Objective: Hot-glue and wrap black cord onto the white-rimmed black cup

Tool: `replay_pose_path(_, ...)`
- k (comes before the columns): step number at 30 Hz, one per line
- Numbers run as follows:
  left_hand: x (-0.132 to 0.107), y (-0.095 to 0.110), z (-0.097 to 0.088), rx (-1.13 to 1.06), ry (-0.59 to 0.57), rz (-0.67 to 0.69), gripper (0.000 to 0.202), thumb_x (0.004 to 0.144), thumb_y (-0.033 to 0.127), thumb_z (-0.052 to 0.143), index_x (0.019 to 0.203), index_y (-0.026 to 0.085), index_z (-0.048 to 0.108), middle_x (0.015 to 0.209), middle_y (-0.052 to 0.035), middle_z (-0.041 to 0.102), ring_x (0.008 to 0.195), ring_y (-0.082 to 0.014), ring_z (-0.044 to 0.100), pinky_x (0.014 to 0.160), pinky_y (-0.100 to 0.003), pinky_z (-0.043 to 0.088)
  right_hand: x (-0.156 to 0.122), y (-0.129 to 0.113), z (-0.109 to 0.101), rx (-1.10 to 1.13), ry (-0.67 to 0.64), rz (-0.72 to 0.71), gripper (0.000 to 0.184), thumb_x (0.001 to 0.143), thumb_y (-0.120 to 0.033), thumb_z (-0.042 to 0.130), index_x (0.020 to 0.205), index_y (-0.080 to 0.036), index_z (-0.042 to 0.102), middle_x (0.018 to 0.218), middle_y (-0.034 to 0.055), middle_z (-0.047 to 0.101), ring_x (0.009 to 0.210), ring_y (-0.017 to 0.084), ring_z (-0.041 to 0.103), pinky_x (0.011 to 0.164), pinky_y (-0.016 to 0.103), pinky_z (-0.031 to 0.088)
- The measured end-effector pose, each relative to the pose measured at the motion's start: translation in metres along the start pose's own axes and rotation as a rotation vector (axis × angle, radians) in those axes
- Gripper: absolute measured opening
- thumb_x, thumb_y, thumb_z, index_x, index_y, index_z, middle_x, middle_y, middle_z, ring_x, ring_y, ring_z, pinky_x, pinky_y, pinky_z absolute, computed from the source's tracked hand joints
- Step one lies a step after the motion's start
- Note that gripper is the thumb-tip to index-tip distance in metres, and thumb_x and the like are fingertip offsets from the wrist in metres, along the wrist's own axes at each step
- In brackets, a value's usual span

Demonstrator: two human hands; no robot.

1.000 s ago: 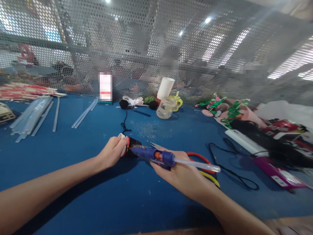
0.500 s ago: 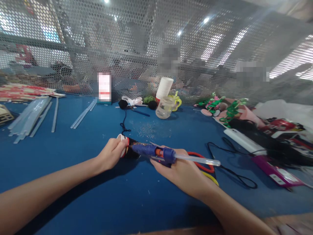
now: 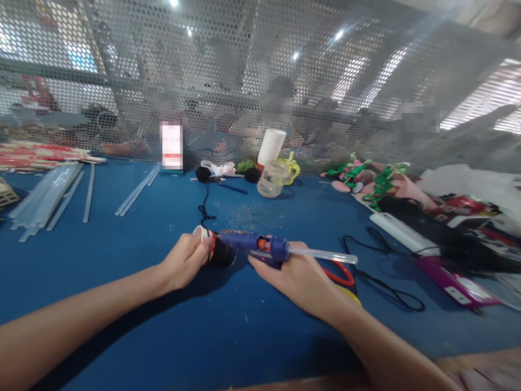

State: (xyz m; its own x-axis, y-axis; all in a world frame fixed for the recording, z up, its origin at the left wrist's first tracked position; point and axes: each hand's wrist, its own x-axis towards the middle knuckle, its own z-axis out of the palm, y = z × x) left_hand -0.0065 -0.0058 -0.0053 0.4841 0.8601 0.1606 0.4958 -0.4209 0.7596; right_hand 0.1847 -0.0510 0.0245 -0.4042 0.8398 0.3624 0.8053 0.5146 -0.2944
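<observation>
My right hand point(image 3: 293, 274) is wrapped round a blue glue gun point(image 3: 254, 244) with a clear glue stick point(image 3: 323, 254) poking out of its back. The gun's nozzle points left at a small cup wrapped in black yarn point(image 3: 220, 252), with a white rim and a red band. My left hand point(image 3: 185, 260) grips that cup on its side just above the blue table point(image 3: 122, 304). A black yarn strand point(image 3: 204, 209) runs from the cup toward the back of the table.
Red and yellow scissors handles point(image 3: 340, 277) lie under my right hand. Clear glue sticks point(image 3: 49, 195) lie at the left. A glass mug point(image 3: 272, 182), stacked paper cups point(image 3: 272, 145) and black pompoms stand by the mesh wall point(image 3: 244, 81). Cables, ribbons and packets crowd the right.
Both hands, the cup and the glue gun sit slightly higher and further back than a second ago; the gun's nozzle now rests closer over the cup.
</observation>
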Motion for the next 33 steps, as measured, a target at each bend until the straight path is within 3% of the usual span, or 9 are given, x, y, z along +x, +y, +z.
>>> replay_pose_path(9,0.0007,-0.0017,0.0002,0.013,-0.004,0.013,0.037,0.081,0.031,0.021,0.047,0.017,0.029,0.045,0.0045,0.029,0.043,-0.0082,0.027,0.044,-0.022,0.023,-0.0005,-0.0041,-0.0047,0.150,-0.012,0.166,0.017,0.074,-0.023,0.045,0.059,-0.018,0.051,0.054,-0.0009,0.052,0.049,0.012,0.045,0.050,0.023,0.037)
replay_pose_path(13,0.0000,-0.0015,-0.0003,0.052,-0.020,0.063,0.036,0.080,0.030,0.021,0.048,0.017,0.031,0.046,0.0032,0.033,0.044,-0.0088,0.029,0.045,-0.022,0.025,0.0015,-0.0030,-0.0047,0.092,-0.040,0.181,0.016,0.073,-0.022,0.045,0.063,-0.017,0.055,0.056,0.0014,0.054,0.051,0.014,0.047,0.052,0.026,0.037)
replay_pose_path(23,0.0006,-0.0029,-0.0004,0.012,-0.019,0.069,0.036,0.081,0.030,0.021,0.049,0.017,0.032,0.047,0.0035,0.033,0.044,-0.0084,0.029,0.045,-0.022,0.025,-0.0011,-0.0021,-0.0035,0.164,-0.012,0.199,0.019,0.073,-0.024,0.047,0.055,-0.018,0.047,0.051,-0.0020,0.049,0.047,0.010,0.041,0.050,0.023,0.035)
replay_pose_path(33,0.0048,-0.0027,0.0012,-0.160,0.038,-0.134,0.037,0.077,0.036,0.026,0.045,0.017,0.032,0.044,0.0046,0.030,0.043,-0.0082,0.026,0.043,-0.022,0.021,-0.0038,-0.0082,-0.0082,0.111,-0.089,0.192,0.013,0.072,-0.021,0.046,0.059,-0.018,0.049,0.058,-0.0005,0.053,0.052,0.012,0.046,0.052,0.024,0.035)
